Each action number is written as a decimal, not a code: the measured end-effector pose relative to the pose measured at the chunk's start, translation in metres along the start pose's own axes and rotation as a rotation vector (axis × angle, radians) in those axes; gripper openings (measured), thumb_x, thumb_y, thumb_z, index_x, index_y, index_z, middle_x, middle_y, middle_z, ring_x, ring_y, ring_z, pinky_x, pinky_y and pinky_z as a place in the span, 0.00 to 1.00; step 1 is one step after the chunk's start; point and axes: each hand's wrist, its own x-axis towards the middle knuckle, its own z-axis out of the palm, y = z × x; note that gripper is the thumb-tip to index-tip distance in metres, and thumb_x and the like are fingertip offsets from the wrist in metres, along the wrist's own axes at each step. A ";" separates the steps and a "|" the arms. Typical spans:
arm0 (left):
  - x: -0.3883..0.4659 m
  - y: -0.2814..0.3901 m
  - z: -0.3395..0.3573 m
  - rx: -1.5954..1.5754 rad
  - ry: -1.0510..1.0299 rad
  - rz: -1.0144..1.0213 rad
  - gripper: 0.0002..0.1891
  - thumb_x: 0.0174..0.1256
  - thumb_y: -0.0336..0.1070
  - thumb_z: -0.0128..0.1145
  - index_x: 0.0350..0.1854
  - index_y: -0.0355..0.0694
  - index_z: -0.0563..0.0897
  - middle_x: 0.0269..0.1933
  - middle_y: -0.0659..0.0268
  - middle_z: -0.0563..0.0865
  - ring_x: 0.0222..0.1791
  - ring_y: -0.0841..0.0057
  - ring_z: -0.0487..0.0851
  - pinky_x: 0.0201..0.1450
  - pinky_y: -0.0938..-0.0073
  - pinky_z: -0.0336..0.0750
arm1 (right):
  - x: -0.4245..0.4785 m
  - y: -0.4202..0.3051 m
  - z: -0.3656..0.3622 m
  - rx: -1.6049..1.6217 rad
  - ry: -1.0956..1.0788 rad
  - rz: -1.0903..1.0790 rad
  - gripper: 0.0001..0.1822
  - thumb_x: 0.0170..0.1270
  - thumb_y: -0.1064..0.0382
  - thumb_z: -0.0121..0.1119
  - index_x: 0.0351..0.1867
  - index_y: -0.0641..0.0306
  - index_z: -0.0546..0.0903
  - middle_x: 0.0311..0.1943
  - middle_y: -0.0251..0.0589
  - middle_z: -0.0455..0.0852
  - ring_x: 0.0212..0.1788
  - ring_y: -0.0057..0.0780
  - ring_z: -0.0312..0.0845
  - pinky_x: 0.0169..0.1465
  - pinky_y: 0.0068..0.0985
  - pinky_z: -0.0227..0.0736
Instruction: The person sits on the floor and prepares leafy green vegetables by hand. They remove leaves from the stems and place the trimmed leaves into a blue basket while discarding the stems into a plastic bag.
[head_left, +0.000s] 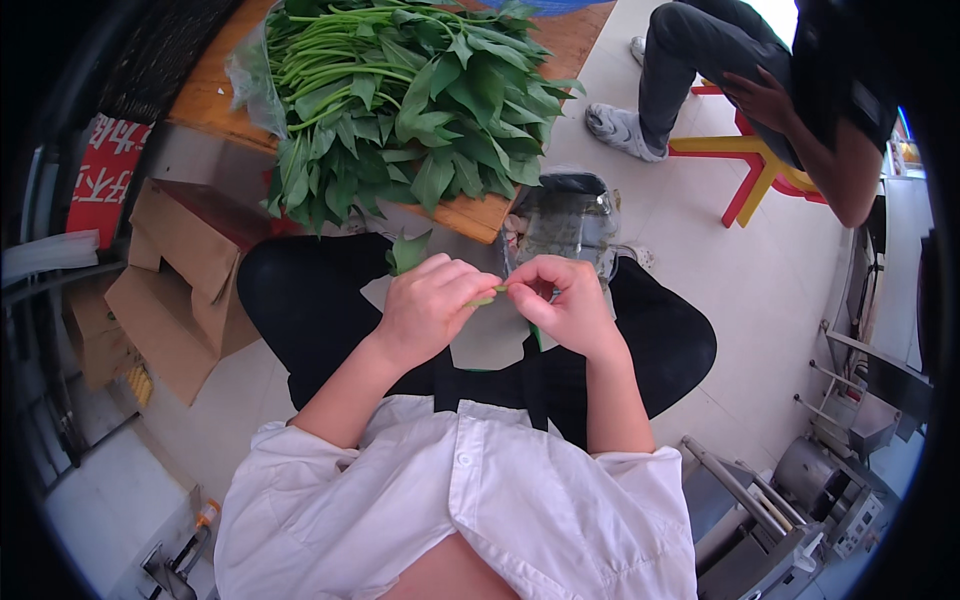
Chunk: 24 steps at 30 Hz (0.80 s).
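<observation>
My left hand (429, 306) is closed around a leafy green stem (480, 302), above my lap. A single leaf (409, 253) of it sticks out behind the knuckles. Thumb and forefinger of my right hand (568, 298) pinch the stem's pale end, almost touching the left fingertips. Beyond the hands, a large heap of leafy greens (450, 97), which look like sweet potato leaves, lies on a wooden table (480, 214). Its long stems point left, and leaves droop over the near edge. A clear plastic bag (255, 71) is tucked against the stem ends.
A container with clear plastic (570, 217) stands on the floor between my feet, right of the table corner. Open cardboard boxes (202, 277) are at left. Another person (720, 67) sits on a red and yellow stool (739, 154) at upper right. Metal equipment (810, 476) lines the lower right.
</observation>
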 end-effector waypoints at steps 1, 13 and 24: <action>-0.001 -0.001 -0.001 -0.004 -0.015 0.017 0.09 0.55 0.31 0.68 0.39 0.43 0.85 0.33 0.70 0.85 0.33 0.70 0.81 0.32 0.70 0.77 | 0.002 -0.001 -0.001 0.008 -0.040 0.006 0.05 0.55 0.68 0.64 0.33 0.66 0.86 0.23 0.33 0.83 0.23 0.16 0.73 0.28 0.18 0.69; -0.003 -0.011 0.002 -0.236 -0.040 0.037 0.09 0.54 0.31 0.69 0.38 0.40 0.85 0.33 0.66 0.87 0.31 0.68 0.83 0.33 0.70 0.77 | 0.000 0.010 0.013 0.274 -0.068 0.015 0.03 0.56 0.70 0.61 0.27 0.67 0.81 0.22 0.27 0.79 0.24 0.10 0.70 0.28 0.15 0.65; -0.011 -0.016 0.004 -0.782 0.382 -0.474 0.06 0.70 0.25 0.60 0.44 0.32 0.86 0.41 0.64 0.90 0.42 0.83 0.86 0.46 0.81 0.79 | 0.031 0.055 0.001 -0.296 0.101 0.211 0.08 0.52 0.61 0.63 0.29 0.64 0.84 0.21 0.44 0.84 0.27 0.37 0.84 0.35 0.31 0.77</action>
